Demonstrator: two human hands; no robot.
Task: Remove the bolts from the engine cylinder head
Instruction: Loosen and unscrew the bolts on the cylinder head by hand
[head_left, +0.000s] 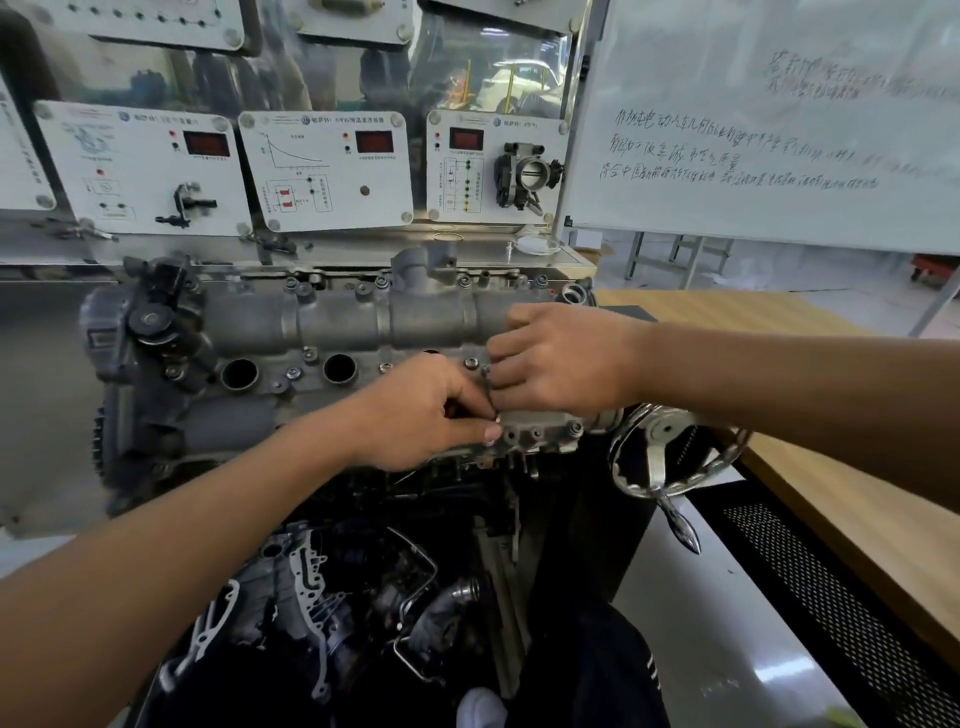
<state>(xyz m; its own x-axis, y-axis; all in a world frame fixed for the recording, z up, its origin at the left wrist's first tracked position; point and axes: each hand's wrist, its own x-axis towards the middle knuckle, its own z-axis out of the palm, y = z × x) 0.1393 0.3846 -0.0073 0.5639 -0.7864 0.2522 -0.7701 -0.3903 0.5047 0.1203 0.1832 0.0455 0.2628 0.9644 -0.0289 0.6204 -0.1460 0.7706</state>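
The grey engine cylinder head (337, 322) stands on a stand in front of me, with several bolts along its top, such as one bolt (293, 372) near the spark plug holes and another bolt (470, 362) beside my hands. My left hand (421, 410) pinches a thin metal tool (491, 397) at its lower end, thumb and fingers curled round it. My right hand (556, 358) grips the upper end of the same tool with curled fingers, over the head's right side. The tool tip and whatever it sits on are hidden by the fingers.
A chrome handwheel (670, 452) with a handle sticks out right of the engine. Behind stand white training panels (327, 166) and a whiteboard (779, 119). A wooden table (857, 493) lies to the right. Loose engine parts and a gasket (311, 582) lie below.
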